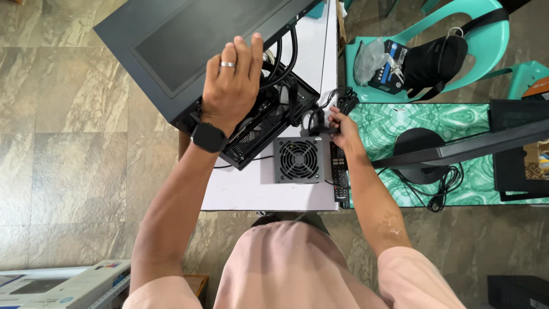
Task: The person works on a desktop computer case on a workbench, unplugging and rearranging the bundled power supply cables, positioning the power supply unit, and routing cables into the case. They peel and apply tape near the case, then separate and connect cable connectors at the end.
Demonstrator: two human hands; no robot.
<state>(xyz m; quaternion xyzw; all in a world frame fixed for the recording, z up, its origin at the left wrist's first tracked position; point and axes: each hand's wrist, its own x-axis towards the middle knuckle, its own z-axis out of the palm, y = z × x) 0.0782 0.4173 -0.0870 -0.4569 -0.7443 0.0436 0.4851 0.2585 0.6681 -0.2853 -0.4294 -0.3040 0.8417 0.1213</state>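
A black computer case (171,46) lies tilted on a white table (251,189), its open side full of black cables. My left hand (231,80), with a ring and a black wristwatch, rests flat on the case's upper edge. A grey power supply unit (298,160) with a round fan grille sits on the table just below the case. My right hand (342,127) is closed around a bundle of black cables (329,111) coming off that unit, at the table's right edge.
A black remote control (339,171) lies beside the power supply. To the right a green patterned table (457,123) carries a monitor stand and cables. A teal plastic chair (480,34) holds a black bag and a boxed item. A cardboard box (63,286) sits bottom left.
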